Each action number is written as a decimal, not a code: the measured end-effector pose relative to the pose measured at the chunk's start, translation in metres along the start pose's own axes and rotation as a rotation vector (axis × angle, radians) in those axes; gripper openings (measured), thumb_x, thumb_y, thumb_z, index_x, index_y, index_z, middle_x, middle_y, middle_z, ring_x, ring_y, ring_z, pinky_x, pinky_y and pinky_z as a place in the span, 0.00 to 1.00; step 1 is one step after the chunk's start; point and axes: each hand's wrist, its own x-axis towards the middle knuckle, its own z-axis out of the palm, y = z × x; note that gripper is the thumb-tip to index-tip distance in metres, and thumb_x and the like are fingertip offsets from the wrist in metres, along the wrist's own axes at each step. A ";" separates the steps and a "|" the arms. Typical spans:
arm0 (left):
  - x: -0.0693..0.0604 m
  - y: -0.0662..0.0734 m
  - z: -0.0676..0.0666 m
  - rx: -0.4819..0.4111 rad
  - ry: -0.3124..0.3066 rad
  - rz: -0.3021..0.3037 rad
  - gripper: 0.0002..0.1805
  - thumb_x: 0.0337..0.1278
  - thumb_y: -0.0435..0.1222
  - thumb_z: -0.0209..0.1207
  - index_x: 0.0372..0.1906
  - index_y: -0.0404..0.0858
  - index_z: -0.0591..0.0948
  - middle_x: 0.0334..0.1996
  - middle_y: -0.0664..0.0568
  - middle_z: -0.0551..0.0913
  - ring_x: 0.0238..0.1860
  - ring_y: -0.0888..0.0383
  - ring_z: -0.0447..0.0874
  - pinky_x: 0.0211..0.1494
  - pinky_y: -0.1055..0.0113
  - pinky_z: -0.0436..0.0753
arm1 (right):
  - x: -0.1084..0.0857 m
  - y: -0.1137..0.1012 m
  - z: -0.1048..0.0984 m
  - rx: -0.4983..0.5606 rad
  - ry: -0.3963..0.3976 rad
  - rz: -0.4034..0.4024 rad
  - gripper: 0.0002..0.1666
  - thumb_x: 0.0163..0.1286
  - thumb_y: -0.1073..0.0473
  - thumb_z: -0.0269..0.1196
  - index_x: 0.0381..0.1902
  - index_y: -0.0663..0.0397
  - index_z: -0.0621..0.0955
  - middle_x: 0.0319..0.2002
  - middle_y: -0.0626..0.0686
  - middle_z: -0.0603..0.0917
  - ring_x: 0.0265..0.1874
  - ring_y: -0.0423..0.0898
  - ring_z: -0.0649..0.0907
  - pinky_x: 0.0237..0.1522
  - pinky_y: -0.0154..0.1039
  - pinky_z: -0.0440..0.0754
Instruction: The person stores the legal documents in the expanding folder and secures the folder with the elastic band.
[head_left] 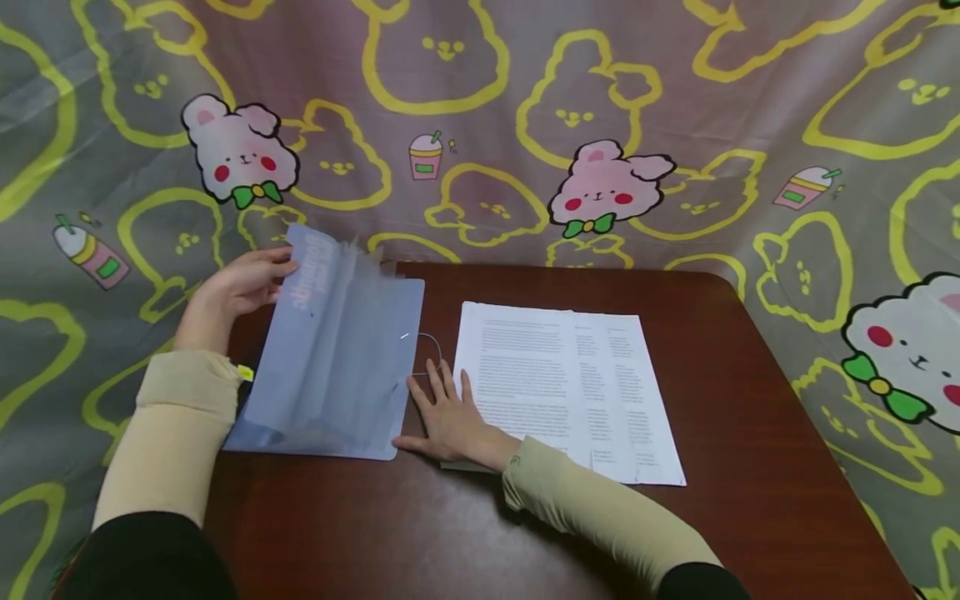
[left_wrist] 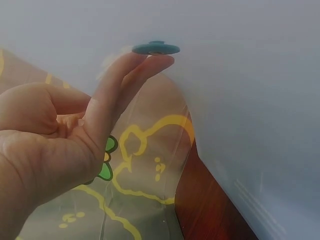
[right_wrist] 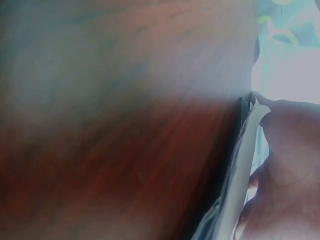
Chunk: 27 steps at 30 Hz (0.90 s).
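Brown table, left hand touching folder, papers

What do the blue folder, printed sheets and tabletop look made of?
Blue folder: likely flexible plastic, satin; translucent inner leaves and a soft sheen.
Printed sheets: paper, matte white; thin edges, rows of dark text.
Tabletop: wood or wood-look laminate, semi-gloss; reddish-brown with a diffuse reflection. Can't tell which.

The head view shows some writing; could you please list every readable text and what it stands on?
No text is legible.
Folder: pale lettering on its cover, too blurred to read.
Papers: printed lines, too small to read.
Yellow tag: any marks too small to read.
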 end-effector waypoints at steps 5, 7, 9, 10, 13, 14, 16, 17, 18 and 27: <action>-0.002 0.000 -0.002 -0.006 0.009 -0.002 0.40 0.92 0.40 0.42 0.91 0.40 0.35 0.38 0.71 0.83 0.37 0.72 0.87 0.44 0.76 0.89 | 0.001 -0.001 -0.001 0.004 -0.007 -0.002 0.59 0.78 0.19 0.55 0.92 0.39 0.48 0.92 0.60 0.40 0.92 0.60 0.42 0.91 0.66 0.43; -0.003 0.000 -0.002 -0.001 0.014 0.001 0.40 0.92 0.41 0.42 0.91 0.41 0.35 0.38 0.72 0.83 0.37 0.72 0.88 0.44 0.76 0.90 | 0.001 0.000 -0.001 0.005 -0.008 -0.002 0.59 0.78 0.19 0.55 0.92 0.39 0.48 0.92 0.60 0.40 0.92 0.60 0.42 0.91 0.66 0.43; -0.003 0.000 -0.002 -0.008 0.015 -0.001 0.40 0.92 0.41 0.42 0.91 0.41 0.35 0.38 0.71 0.84 0.37 0.72 0.88 0.44 0.76 0.90 | 0.001 0.000 -0.001 0.006 -0.008 -0.003 0.59 0.78 0.20 0.55 0.92 0.39 0.48 0.92 0.60 0.40 0.92 0.60 0.42 0.91 0.66 0.43; -0.003 0.000 -0.002 -0.016 0.012 -0.003 0.40 0.92 0.40 0.42 0.91 0.41 0.34 0.38 0.71 0.84 0.37 0.71 0.88 0.44 0.75 0.90 | 0.001 0.000 -0.001 0.008 -0.009 -0.003 0.59 0.78 0.20 0.55 0.92 0.39 0.48 0.92 0.60 0.39 0.92 0.60 0.41 0.91 0.66 0.43; -0.002 0.000 -0.001 -0.042 0.005 -0.011 0.41 0.91 0.40 0.43 0.91 0.41 0.34 0.37 0.70 0.84 0.36 0.70 0.89 0.42 0.75 0.90 | 0.001 0.000 -0.002 0.008 -0.010 -0.002 0.59 0.78 0.19 0.55 0.92 0.38 0.48 0.92 0.60 0.39 0.92 0.60 0.41 0.91 0.66 0.43; -0.002 0.000 -0.001 -0.049 0.002 -0.014 0.41 0.91 0.39 0.43 0.91 0.41 0.34 0.37 0.69 0.85 0.36 0.70 0.89 0.42 0.74 0.90 | 0.001 0.000 -0.002 0.007 -0.011 -0.001 0.59 0.78 0.19 0.55 0.93 0.38 0.48 0.92 0.59 0.39 0.92 0.60 0.41 0.91 0.66 0.43; -0.002 0.000 0.000 -0.051 0.000 -0.015 0.41 0.91 0.39 0.43 0.91 0.41 0.34 0.37 0.69 0.85 0.36 0.69 0.89 0.42 0.74 0.90 | 0.001 0.000 -0.002 0.001 -0.013 0.001 0.59 0.78 0.19 0.54 0.93 0.38 0.48 0.92 0.59 0.39 0.92 0.60 0.41 0.91 0.66 0.43; -0.002 0.000 0.000 -0.045 0.001 -0.013 0.41 0.91 0.39 0.43 0.91 0.41 0.34 0.37 0.69 0.85 0.36 0.70 0.89 0.42 0.74 0.90 | 0.001 0.000 -0.002 -0.002 -0.012 0.001 0.59 0.78 0.19 0.54 0.92 0.38 0.48 0.92 0.59 0.39 0.92 0.60 0.42 0.91 0.65 0.43; -0.002 0.000 0.001 -0.040 0.001 -0.013 0.41 0.91 0.39 0.43 0.91 0.40 0.34 0.37 0.70 0.85 0.36 0.70 0.89 0.42 0.75 0.90 | 0.001 0.000 -0.002 -0.005 -0.013 0.002 0.59 0.78 0.19 0.54 0.92 0.37 0.48 0.92 0.59 0.40 0.92 0.60 0.42 0.91 0.65 0.43; -0.002 -0.001 0.001 -0.044 -0.010 -0.017 0.41 0.92 0.38 0.42 0.91 0.41 0.33 0.37 0.70 0.85 0.36 0.70 0.88 0.42 0.74 0.90 | 0.001 0.000 -0.002 0.014 -0.013 0.006 0.60 0.77 0.19 0.57 0.92 0.38 0.49 0.92 0.59 0.40 0.92 0.60 0.42 0.91 0.65 0.43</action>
